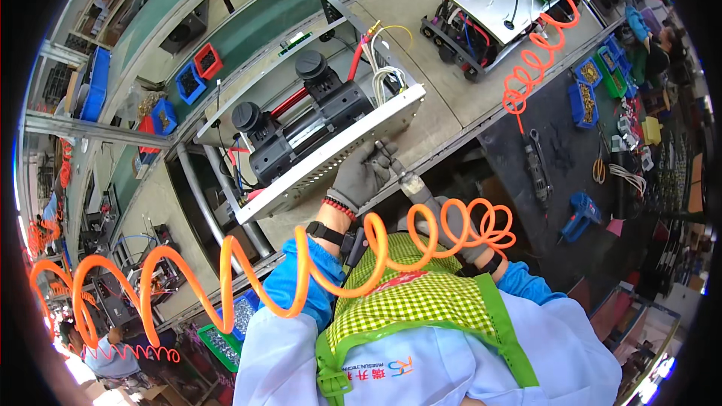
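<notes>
Nearest, the green-checked apron [421,308] lies over a pale coat [541,338] that carries coloured printing across the chest, upside down from this view. An orange coiled hose [225,286] loops across in front of the forearms. Beside the left sleeve, a blue bin [253,298] and a green bin [210,346] hold small silvery parts. The gloved right hand [455,227], partly behind the coils, is closed round a grey tool [411,183], whose long axis slants up and leftward, its tip toward the chassis's near wall. The gloved left hand [356,180] has its fingers bent beside that tip; whether they pinch it, I cannot tell. The open metal chassis [331,168] sits on the workbench [430,109] just beyond, its long axis running from lower left to upper right, its perforated wall facing the person; it holds a black twin-headed compressor [323,116], red tubing and bundled wires. To the right, a blue heat gun [579,216] lies on a dark mat, and farther up a blue tray [573,105] contains brass-coloured pieces. Farther off at upper left, a red box [218,68] and a blue box [197,94] contain dark items.
</notes>
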Demonstrator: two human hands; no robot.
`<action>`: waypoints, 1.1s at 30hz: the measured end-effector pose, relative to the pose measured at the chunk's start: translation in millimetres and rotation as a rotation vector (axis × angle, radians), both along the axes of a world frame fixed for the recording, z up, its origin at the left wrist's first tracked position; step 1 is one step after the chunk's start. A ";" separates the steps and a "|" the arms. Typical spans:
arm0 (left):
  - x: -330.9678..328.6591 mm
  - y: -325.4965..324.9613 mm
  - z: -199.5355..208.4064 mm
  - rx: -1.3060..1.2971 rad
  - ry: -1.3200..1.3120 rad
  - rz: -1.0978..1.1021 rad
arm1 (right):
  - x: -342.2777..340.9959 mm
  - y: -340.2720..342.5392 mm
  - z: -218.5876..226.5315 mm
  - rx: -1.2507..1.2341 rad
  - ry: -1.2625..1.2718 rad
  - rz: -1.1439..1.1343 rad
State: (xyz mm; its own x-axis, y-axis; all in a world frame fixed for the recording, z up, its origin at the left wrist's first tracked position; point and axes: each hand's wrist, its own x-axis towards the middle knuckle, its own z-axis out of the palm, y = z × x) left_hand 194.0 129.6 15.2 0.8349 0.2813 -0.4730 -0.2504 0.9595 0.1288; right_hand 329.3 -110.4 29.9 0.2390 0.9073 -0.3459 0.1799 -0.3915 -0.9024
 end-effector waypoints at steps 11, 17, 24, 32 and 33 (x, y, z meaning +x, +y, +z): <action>0.7 12.0 4.6 -0.056 0.009 0.082 | 0.8 -6.4 8.2 0.021 -0.159 0.083; -13.7 10.3 -3.5 0.275 0.097 -0.040 | 2.0 -0.8 -7.6 0.022 -0.222 0.150; -64.9 -12.4 -26.8 0.179 0.275 0.043 | -8.8 14.9 -22.2 0.023 -0.304 0.236; -71.3 -15.7 9.8 0.256 0.210 0.071 | 7.7 -20.4 -37.2 0.029 -0.410 0.383; -72.9 -14.1 11.5 0.281 0.189 0.073 | 8.1 -24.4 -41.3 0.039 -0.418 0.405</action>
